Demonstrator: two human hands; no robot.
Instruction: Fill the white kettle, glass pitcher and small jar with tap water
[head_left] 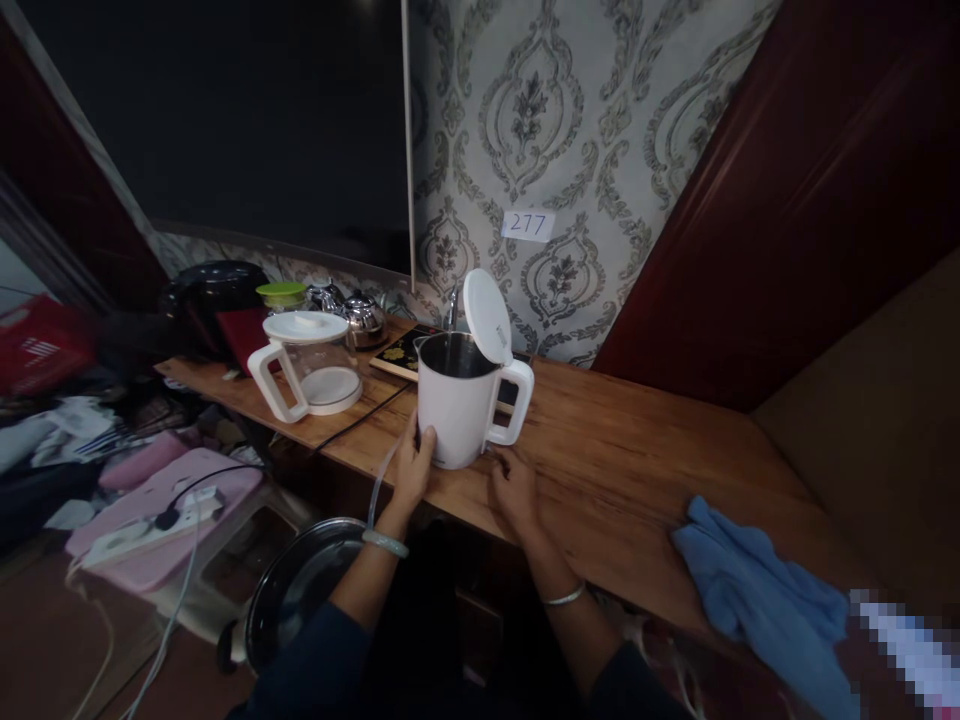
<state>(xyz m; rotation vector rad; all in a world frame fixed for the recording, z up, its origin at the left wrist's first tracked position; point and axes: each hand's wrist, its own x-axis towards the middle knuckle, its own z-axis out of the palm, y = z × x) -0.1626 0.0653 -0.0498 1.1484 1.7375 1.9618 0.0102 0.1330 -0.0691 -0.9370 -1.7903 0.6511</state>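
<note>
A white electric kettle [456,415] stands upright at the front of the wooden table, its lid [487,315] raised and its steel inside showing. My left hand [412,468] grips the kettle's lower left side, thumb on the front of the wall. Low on the other side, below the handle [519,405], is my right hand [514,490]. Its fingers are curled close to the kettle's base; what they hold, if anything, I cannot make out. Behind the kettle a thin metal spout [452,308] rises, appearing above the open rim. A clear tube [377,490] hangs beside my left wrist.
A glass jug [330,385] with a white lid stands left of the kettle. Behind are a dark patterned panel [397,355] and a shiny metal teapot [362,318]. A blue cloth [765,590] hangs over the right front edge. Below sit a dark pan [262,610] and pink stool [150,500].
</note>
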